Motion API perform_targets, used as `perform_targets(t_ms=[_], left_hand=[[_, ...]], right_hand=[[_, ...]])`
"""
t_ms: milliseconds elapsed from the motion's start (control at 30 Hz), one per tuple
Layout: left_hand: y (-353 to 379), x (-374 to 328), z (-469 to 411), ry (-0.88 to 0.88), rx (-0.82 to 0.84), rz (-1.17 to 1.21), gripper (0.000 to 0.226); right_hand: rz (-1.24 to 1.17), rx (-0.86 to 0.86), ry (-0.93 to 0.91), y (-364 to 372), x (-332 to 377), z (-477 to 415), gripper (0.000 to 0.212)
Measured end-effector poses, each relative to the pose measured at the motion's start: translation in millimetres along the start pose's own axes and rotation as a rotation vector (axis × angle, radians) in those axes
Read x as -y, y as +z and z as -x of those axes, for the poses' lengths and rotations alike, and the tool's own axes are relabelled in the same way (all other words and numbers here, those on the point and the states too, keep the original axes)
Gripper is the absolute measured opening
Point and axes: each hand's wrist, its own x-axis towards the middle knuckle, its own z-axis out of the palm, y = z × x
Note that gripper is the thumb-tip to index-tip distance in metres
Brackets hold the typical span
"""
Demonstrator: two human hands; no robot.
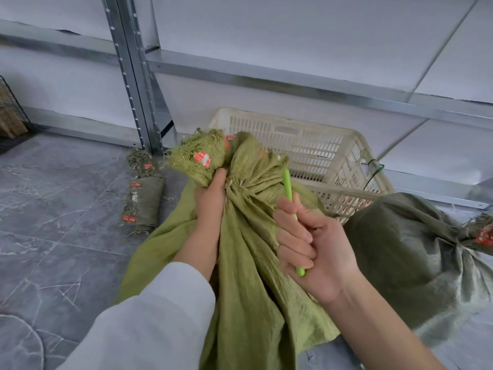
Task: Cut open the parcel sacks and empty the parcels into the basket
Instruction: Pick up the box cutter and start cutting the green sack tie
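The light green sack hides its contents, the near left corner of the basket and most fingers of the left hand. The right hand covers the middle of the cutter. The dark sack, right, and wire cage, far left, are cropped.

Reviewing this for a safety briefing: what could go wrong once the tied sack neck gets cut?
1. The left hand grips the green sack just below its tie, close to the green cutter that the right hand holds; a slip could nick that hand.
2. The sack stands in front of the basket, its neck not clearly over the rim; parcels might spill onto the floor.
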Motion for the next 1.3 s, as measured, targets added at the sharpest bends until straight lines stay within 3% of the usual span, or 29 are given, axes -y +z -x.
perform_targets(t_ms=[133, 233, 300, 367, 433, 500, 600, 767, 967, 1100, 1300], left_hand=[[18.1, -2.2, 20.6, 0.090, 0.146, -0.045, 0.054], [19.9, -2.3, 25.3, 0.100, 0.217, 0.006, 0.033], [16.5, 0.1, 26.1, 0.097, 0.272, 0.012, 0.037], [11.3, 6.0, 27.8, 0.008, 0.322, -0.007, 0.064], [4.4, 7.7, 31.9, -0.199, 0.446, -0.012, 0.088], [-2.3, 9.6, 34.2, -0.287, 0.552, 0.046, 0.080], [-10.4, 12.2, 32.7, -0.262, 0.503, 0.144, 0.062], [-31.4, 12.5, 24.8, -0.196, 0.339, -0.040, 0.045], [-56.5, 1.2, 21.0, -0.237, 0.625, -0.036, 0.013], [-59.3, 3.6, 23.9, -0.169, 0.594, -0.248, 0.011], [-72.4, -3.2, 11.8, -0.063, 0.343, -0.303, 0.021]], right_hand=[[0.265, -0.089, -0.188, -1.1, 1.2, -7.1, 0.032], [0.527, -0.187, -0.337, 0.2, -7.1, -15.8, 0.029], [0.648, -0.230, -0.423, 1.7, -9.3, -21.7, 0.030], [0.754, -0.275, -0.490, 4.1, -9.8, -27.2, 0.029], [0.846, -0.324, -0.527, 4.1, -11.4, -32.8, 0.029], [0.937, -0.406, -0.518, 3.0, -14.5, -39.2, 0.032], [1.086, -0.549, -0.499, 2.2, -19.5, -50.8, 0.034], [1.353, -0.658, -0.495, 0.1, -31.8, -70.3, 0.031], [1.544, -0.669, -0.616, -3.1, -41.3, -85.2, 0.031], [1.472, -0.678, -0.587, -11.5, -44.0, -90.4, 0.033], [1.432, -0.562, -0.623, -1.4, -51.1, -94.2, 0.035]])
